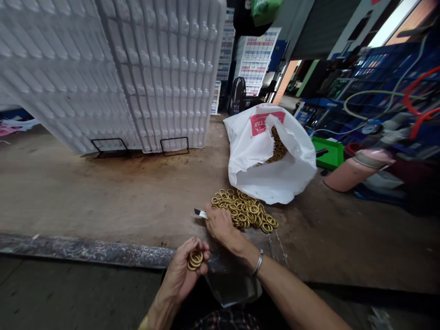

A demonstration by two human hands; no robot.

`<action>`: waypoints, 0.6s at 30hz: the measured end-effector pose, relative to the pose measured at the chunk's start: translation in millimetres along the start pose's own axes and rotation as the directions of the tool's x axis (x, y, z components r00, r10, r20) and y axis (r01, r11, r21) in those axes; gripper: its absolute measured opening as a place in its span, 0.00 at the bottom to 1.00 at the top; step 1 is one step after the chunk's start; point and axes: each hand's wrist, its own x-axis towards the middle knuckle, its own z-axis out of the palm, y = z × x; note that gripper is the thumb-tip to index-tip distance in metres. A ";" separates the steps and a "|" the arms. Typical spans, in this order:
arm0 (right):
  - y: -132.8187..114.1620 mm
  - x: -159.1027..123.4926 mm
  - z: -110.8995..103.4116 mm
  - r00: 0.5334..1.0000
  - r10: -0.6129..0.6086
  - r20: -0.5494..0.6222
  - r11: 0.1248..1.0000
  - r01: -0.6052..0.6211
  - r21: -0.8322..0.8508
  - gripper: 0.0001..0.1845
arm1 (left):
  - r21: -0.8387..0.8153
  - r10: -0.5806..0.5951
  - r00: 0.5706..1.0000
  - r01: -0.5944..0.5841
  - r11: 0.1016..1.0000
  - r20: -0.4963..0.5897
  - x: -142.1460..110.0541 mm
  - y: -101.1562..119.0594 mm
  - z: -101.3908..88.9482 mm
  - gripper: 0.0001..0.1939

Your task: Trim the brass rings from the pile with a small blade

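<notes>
Several brass-coloured rings (195,260) lie in the curled fingers of my left hand (184,268), palm up just off the table's front edge. My right hand (222,225) is at the left side of a loose pile of the same rings (252,211). From its closed fingers sticks out a small white tool with a dark slanted tip (200,213), pointing left; its exact kind does not show. Behind the pile, a white woven sack (240,137) lies on its side, torn open, with more rings inside (277,149).
Ridged translucent plastic trays (168,78) stand upright in black wire holders (175,145) on the wooden table (103,197). To the right are a pink bottle (354,172) and a green tray (330,153). White crates (254,59) and a fan (237,96) stand behind the table.
</notes>
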 end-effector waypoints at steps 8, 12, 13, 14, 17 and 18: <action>19.2 -38.9 3.0 0.989 -0.009 -0.149 0.868 0.082 0.490 0.04 | 0.294 0.202 0.977 -0.174 0.940 -0.069 11.1 -4.5 6.8 0.16; 24.5 -62.1 5.8 0.995 -0.008 -0.104 0.737 0.076 0.671 0.05 | 0.587 0.225 0.972 -0.146 0.796 -0.064 16.7 -11.9 11.2 0.20; 24.7 -65.7 6.2 0.996 0.002 -0.087 0.704 0.061 0.708 0.05 | 0.642 0.231 0.971 -0.145 0.753 -0.052 17.6 -13.0 12.2 0.19; 24.6 -68.3 6.2 0.998 0.015 -0.067 0.664 0.040 0.747 0.06 | 0.682 0.246 0.968 -0.156 0.715 -0.036 18.3 -13.8 13.1 0.17; 23.7 -71.6 4.1 0.997 0.071 -0.010 0.513 -0.028 0.858 0.09 | 0.741 0.314 0.949 -0.233 0.630 0.032 18.7 -15.7 14.9 0.14; 23.6 -71.9 2.9 0.996 0.089 0.002 0.467 -0.044 0.883 0.11 | 0.751 0.330 0.943 -0.255 0.610 0.052 18.4 -16.5 15.3 0.13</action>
